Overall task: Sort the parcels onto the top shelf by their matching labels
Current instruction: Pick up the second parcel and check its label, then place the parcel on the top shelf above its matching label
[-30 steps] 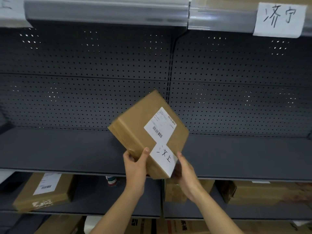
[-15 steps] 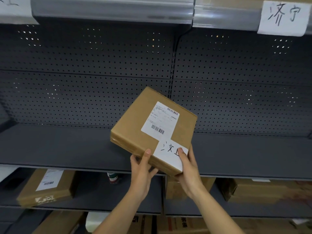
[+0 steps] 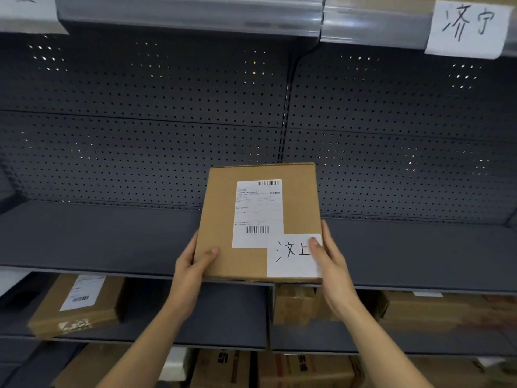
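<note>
A flat brown cardboard parcel (image 3: 221, 219) is held square to me in front of a dark grey shelf (image 3: 98, 236). It carries a white shipping label (image 3: 258, 211) and a handwritten slip (image 3: 291, 254) reading 汶上 at its lower right corner. My left hand (image 3: 193, 261) grips the parcel's lower left edge, thumb on top. My right hand (image 3: 330, 256) grips the lower right edge, thumb over the slip. At the top right, a white tag (image 3: 470, 28) reading 济宁 hangs on the rail of the shelf above. Part of another white tag (image 3: 25, 12) shows at the top left, its writing cut off.
Behind the shelf runs a perforated grey back panel (image 3: 140, 121) with a vertical post (image 3: 285, 127) in the middle. The shelf below holds a labelled brown box (image 3: 75, 306) at left, a small box (image 3: 296, 306) in the middle and a long box (image 3: 447, 315) at right. More cartons (image 3: 293, 368) sit lower down.
The parcel has turned from a tilted, diamond-like pose to lie square and flat-faced toward me. Both hands shifted with it and kept hold of its lower corners.
</note>
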